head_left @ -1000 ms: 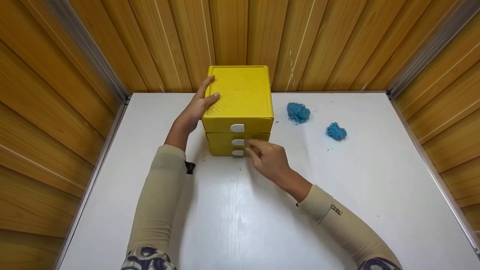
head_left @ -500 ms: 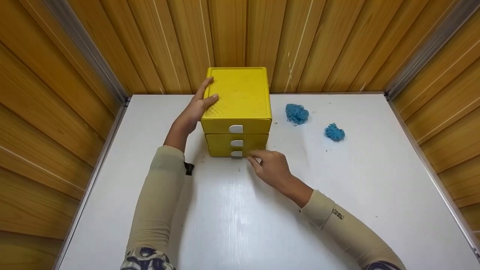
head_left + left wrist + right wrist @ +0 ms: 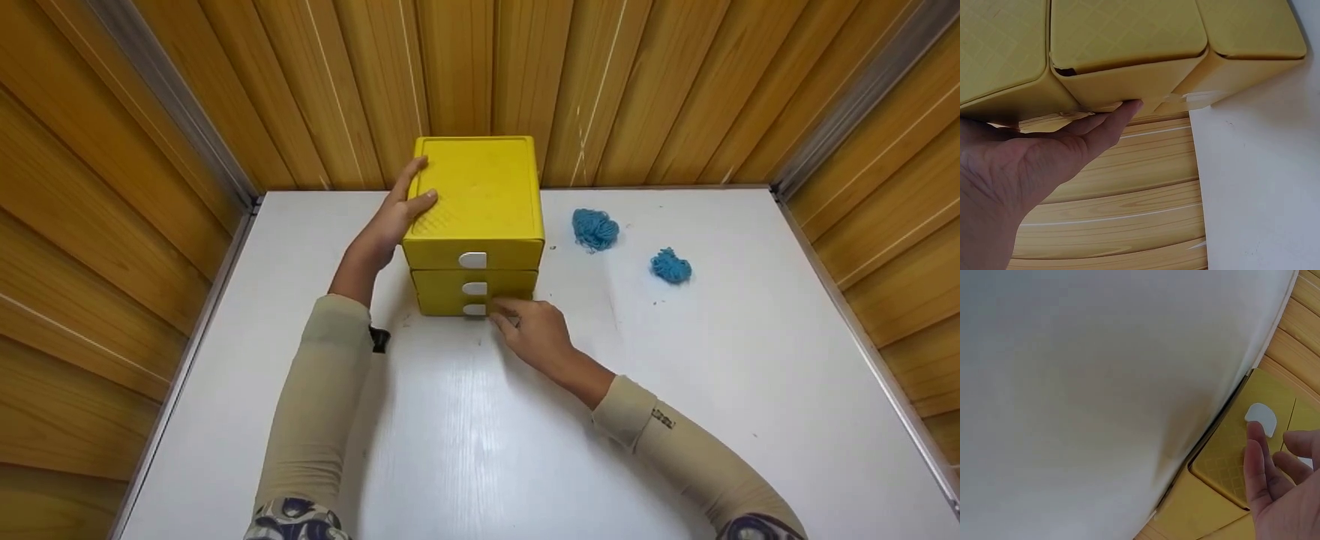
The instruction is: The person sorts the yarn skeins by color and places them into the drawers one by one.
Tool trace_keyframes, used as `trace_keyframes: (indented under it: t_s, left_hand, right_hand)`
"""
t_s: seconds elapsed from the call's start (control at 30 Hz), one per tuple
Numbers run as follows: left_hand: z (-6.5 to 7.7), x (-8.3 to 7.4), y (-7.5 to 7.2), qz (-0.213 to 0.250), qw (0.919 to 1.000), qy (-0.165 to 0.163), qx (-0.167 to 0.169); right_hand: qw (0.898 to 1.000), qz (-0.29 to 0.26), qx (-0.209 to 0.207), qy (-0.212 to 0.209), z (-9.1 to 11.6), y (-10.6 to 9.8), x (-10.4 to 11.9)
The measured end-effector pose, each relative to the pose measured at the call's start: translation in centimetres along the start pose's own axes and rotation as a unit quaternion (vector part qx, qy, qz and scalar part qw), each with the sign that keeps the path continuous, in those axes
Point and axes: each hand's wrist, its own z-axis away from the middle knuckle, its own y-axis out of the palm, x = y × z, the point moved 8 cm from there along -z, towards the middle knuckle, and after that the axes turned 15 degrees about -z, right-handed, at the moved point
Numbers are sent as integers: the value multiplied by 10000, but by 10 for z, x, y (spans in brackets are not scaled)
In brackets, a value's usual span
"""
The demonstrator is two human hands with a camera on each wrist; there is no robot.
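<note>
A yellow box with three drawers stands on the table, each drawer front bearing a white handle, and all the drawers look pushed in. My left hand lies against its left side, with thumb and a fingertip over the top edge. In the left wrist view, the straight fingers of the left hand lie along the box. My right hand is at the lowest drawer's handle. In the right wrist view, a fingertip of the right hand meets the lowest handle, with the fingers loosely bent.
Two bundles of blue yarn lie right of the box: a larger one and a smaller one. Wood-patterned panels wall in the white table at the back and both sides.
My right hand has gone down from beside the middle handle to the lowest one, then slightly left toward it. The left hand keeps its place on the box.
</note>
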Motion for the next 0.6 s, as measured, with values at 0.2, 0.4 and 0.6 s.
trace_keyframes:
  t_s: [0.2,0.4,0.6]
  left_hand:
    - [1,-3,0,-35,10000,55,-37]
    - [2,-5,-1,-39,9999,123,-39]
    - [1,-2,-1,1,9999,119,-50]
  right_hand:
    - [9997,-197,36,105,-4,3,-3]
    - [9983,-388,247,354,-8,12,-7]
    - [9971,-466,299,520,-11,18,-8]
